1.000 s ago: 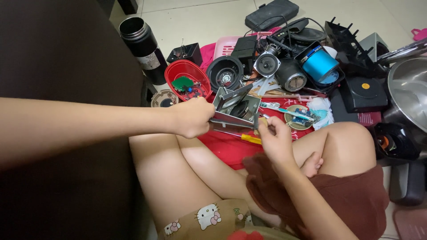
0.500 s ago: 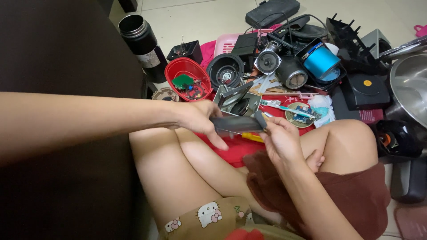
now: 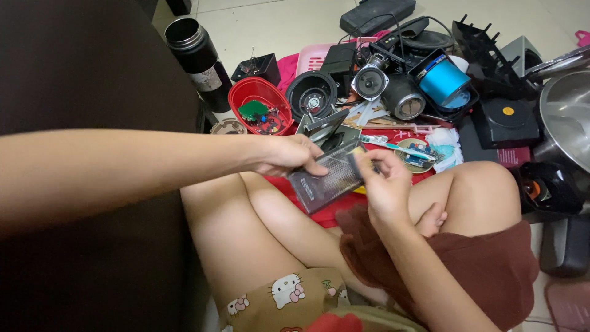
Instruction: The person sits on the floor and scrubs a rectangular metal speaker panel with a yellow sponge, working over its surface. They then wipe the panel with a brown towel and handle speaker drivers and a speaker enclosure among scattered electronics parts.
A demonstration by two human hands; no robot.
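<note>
Left hand (image 3: 289, 155): reaches in from 9 o'clock; fingers curled over the upper left edge of the panel, thumb below it, pinching that edge.
Right hand (image 3: 386, 184): comes up from 5 o'clock; thumb and forefinger pinch the panel's upper right corner, the other fingers folded loosely beneath.
Panel (image 3: 326, 177): a flat, dark, see-through rectangle with a fine grid on its face, tilted, held between both hands above the crossed legs, clear of the floor.
Pile: at 12 o'clock from the panel lies a scatter of dismantled parts on a red cloth (image 3: 319, 212).
Red bowl (image 3: 260, 106): at 11 o'clock, holding a green board and small bits.
Speaker cones: a black one (image 3: 311, 94) just right of the bowl, a silver one (image 3: 370, 82) at 12 o'clock.
Blue cylinder (image 3: 444, 82): at 1 o'clock, lying in a black housing.
Flask (image 3: 196, 54): dark, lid off, at 11 o'clock, well apart from the hands.
Steel pot (image 3: 565, 117): at 3 o'clock, partly cut off by the frame edge.
Done, as I judge it: the panel is free of the pile and fully in hand; many parts already lie loose.
Left, as I judge it: the panel looks whole and unopened; whether anything is fixed to its back I cannot tell.
</note>
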